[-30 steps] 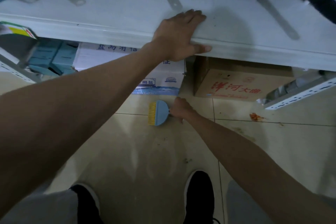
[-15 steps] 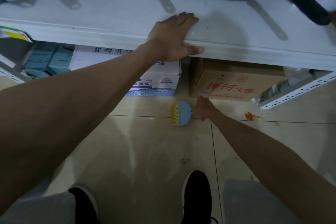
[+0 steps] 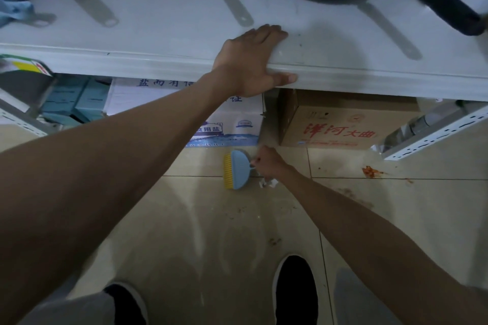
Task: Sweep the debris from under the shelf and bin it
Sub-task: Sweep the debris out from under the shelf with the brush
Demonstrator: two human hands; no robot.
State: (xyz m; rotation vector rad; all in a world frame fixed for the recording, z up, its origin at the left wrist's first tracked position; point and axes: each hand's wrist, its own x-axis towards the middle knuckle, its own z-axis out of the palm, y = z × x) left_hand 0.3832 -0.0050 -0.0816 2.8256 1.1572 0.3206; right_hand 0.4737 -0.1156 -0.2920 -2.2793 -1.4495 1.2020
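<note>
Below the shelf (image 3: 158,60) edge, the right hand (image 3: 268,162) is gripping the blue brush (image 3: 237,169) on open floor tiles (image 3: 211,232), with a white scrap (image 3: 268,183) lying just beside it. The left hand (image 3: 253,60) is resting flat, fingers straight, on the shelf lip.

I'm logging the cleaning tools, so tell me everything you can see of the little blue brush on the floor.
The brush is small: a light blue fan-shaped head, plastic by its look, with yellow bristles along its left edge. It sits on the beige floor just in front of the white box under the shelf. The right hand grips its handle, mostly hidden. A crumpled white scrap lies close by.
</note>
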